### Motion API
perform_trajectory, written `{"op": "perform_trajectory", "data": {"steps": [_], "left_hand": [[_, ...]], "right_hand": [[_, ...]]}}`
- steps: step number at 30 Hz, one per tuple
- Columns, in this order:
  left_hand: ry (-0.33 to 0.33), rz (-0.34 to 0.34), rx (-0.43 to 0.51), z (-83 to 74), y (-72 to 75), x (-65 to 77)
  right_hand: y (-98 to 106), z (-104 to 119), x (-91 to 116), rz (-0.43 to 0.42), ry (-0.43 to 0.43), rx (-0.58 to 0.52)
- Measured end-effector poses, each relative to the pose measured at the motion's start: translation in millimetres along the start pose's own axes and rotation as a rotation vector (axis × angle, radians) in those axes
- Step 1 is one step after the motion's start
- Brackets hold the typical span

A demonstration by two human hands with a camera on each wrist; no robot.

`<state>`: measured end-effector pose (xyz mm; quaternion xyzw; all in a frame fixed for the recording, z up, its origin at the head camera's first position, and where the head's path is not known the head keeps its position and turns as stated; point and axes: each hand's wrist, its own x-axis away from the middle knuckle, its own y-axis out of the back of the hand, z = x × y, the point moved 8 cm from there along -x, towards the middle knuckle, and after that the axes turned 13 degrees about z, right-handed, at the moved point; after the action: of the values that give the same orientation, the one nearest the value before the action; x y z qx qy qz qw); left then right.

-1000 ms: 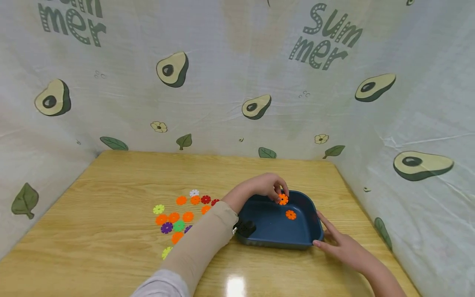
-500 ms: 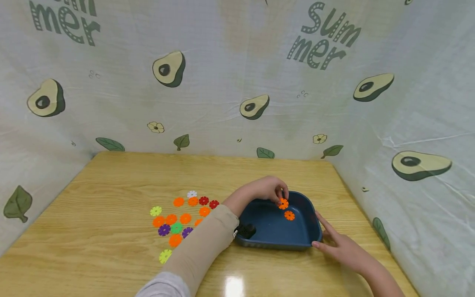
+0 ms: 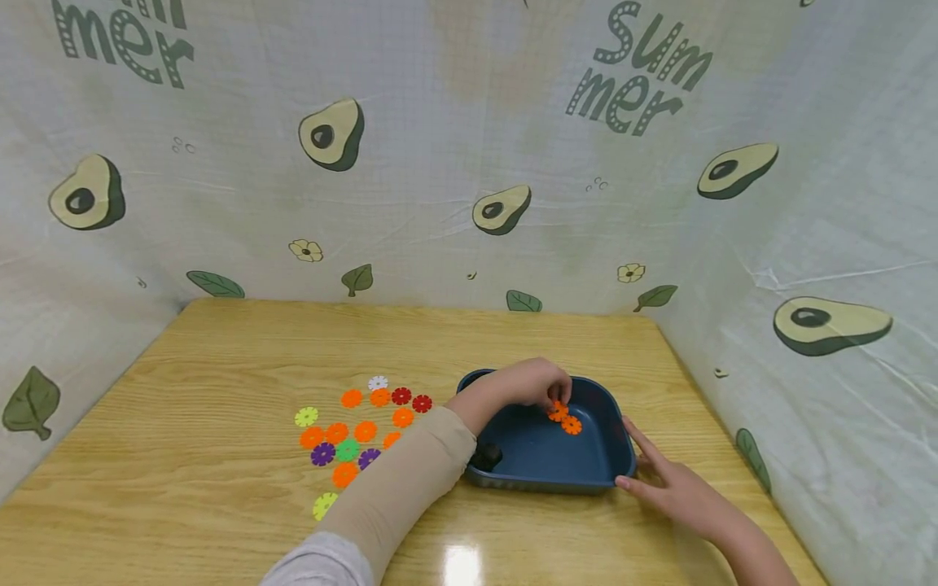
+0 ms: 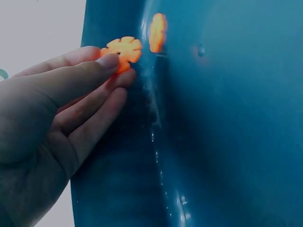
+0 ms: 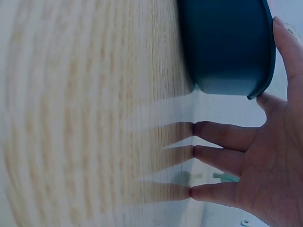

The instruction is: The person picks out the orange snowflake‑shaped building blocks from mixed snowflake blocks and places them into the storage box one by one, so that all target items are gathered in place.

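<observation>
Pinching orange disc (image 4: 128, 47) with left fingers (image 4: 98, 118); backdrop (image 3: 425, 171) reads "summer"

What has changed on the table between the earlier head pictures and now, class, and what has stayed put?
The left hand has moved down into the dark blue tub, bringing the orange piece it pinches closer to the other orange piece. Nothing has been let go. The right hand stays at the tub's right end; the tub and the visible scattered pieces stayed put.
</observation>
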<state>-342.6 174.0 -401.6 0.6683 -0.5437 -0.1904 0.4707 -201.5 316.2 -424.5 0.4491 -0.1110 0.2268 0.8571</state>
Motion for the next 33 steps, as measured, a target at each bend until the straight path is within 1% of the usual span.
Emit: {"op": "perform_trajectory", "data": {"steps": [4, 12, 20, 24, 28, 33], "left_hand": [[0.008, 0.032, -0.030, 0.6, -5.7, -1.7], [0.016, 0.068, -0.035, 2.0, -13.9, -1.8], [0.045, 0.102, -0.105, 2.7, -21.5, -2.7], [0.039, 0.107, -0.118, 1.2, -22.9, -2.1], [0.032, 0.101, -0.160, -0.4, -23.6, -2.0], [0.041, 0.099, -0.194, 0.6, -25.6, -2.9]], "right_hand": [[0.9, 1.6, -0.1, -0.007, 0.011, 0.011], [2.1, 3.7, -0.1, -0.014, 0.022, 0.022], [1.7, 3.5, 1.1, -0.030, 0.043, 0.030], [0.9, 1.9, 0.5, -0.025, 0.038, 0.025], [-0.2, 1.4, 0.4, -0.014, 0.030, 0.022], [0.9, 2.1, 0.3, -0.021, 0.031, 0.022]]}}
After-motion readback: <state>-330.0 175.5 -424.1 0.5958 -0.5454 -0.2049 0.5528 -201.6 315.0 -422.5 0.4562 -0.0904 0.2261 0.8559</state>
